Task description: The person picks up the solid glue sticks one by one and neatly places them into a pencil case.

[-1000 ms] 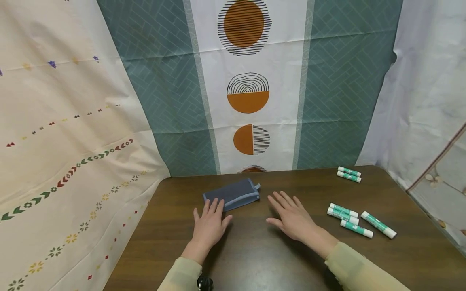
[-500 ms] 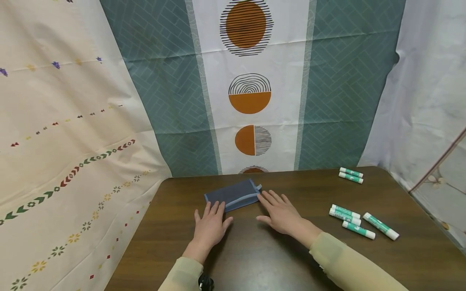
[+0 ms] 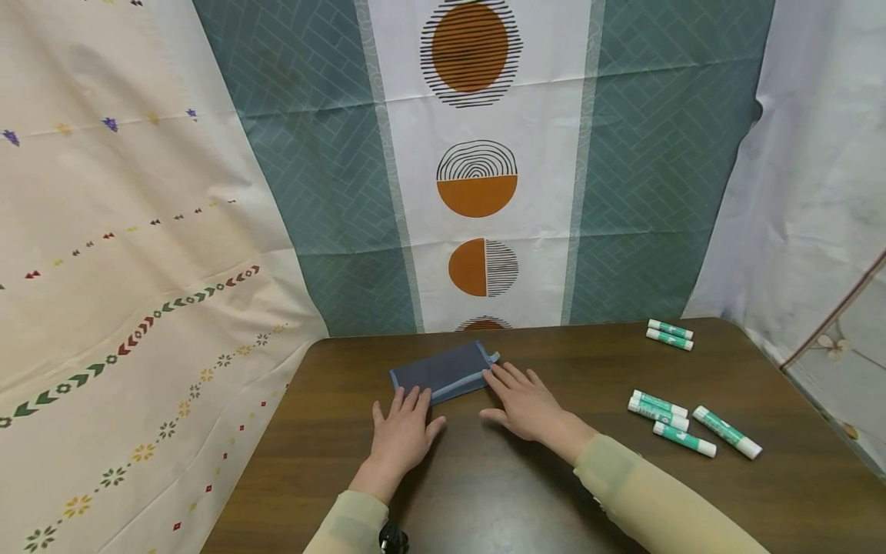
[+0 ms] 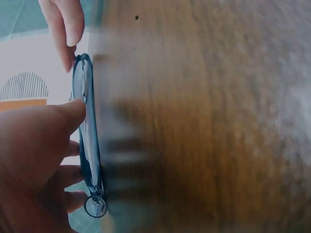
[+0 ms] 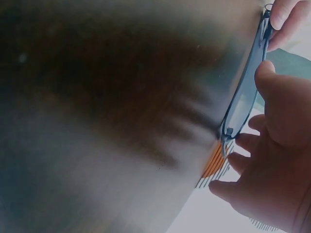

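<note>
A flat dark blue zippered pouch [image 3: 443,368] with lighter blue trim lies near the back of the table. My left hand [image 3: 401,432] has its fingers spread, with the fingertips at the pouch's near left edge. On the other side my right hand [image 3: 526,404] reaches in, its straight fingertips overlapping the pouch's right end. In the left wrist view the pouch [image 4: 88,131] appears edge-on, with a zipper ring [image 4: 95,206] close to the left fingers. From the right wrist view, the right fingers stand extended around the pouch's [image 5: 245,92] tabbed end.
Several green-and-white glue sticks [image 3: 684,439] lie in a loose group on the right of the brown table [image 3: 332,454]. Two more glue sticks [image 3: 670,334] rest side by side at the back right. Patterned cloths [image 3: 360,192] hang behind and beside the table.
My right hand has moved left from beside the pouch to its right end. The left hand stays nearly in place at the near left edge, and the pouch lies as before.
</note>
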